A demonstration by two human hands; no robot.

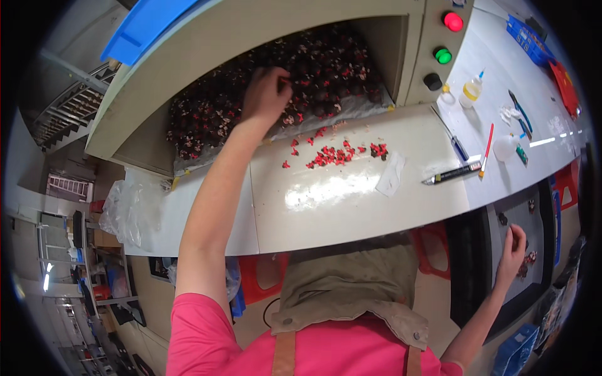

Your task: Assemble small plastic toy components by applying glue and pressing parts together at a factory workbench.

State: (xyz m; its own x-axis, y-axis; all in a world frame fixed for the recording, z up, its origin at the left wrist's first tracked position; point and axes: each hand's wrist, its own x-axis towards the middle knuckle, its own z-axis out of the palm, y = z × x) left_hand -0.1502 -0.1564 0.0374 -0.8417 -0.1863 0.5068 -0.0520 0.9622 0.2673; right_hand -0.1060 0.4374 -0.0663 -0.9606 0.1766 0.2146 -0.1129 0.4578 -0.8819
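My left hand (268, 95) reaches into the opening of a beige machine (263, 41), over a wide heap of small dark and red parts (213, 103). Its fingers are bent together, with a bit of red at the tips; whether that is held or lies behind them is unclear. Off to the right, my right hand (512, 252) is above a black-rimmed tray (480, 282) with a grey lining. Its fingers are loosely curved and apart, with nothing visible between them. A few small dark and red parts (528, 263) lie beside it in the tray.
Loose red parts (335, 154) lie on the beige ledge, near a paper scrap (392, 174) and a black cutter knife (453, 174). Further right are a screwdriver (459, 148), a red brush (487, 150) and a dropper bottle (470, 93). Clear plastic bags (135, 210) hang at left.
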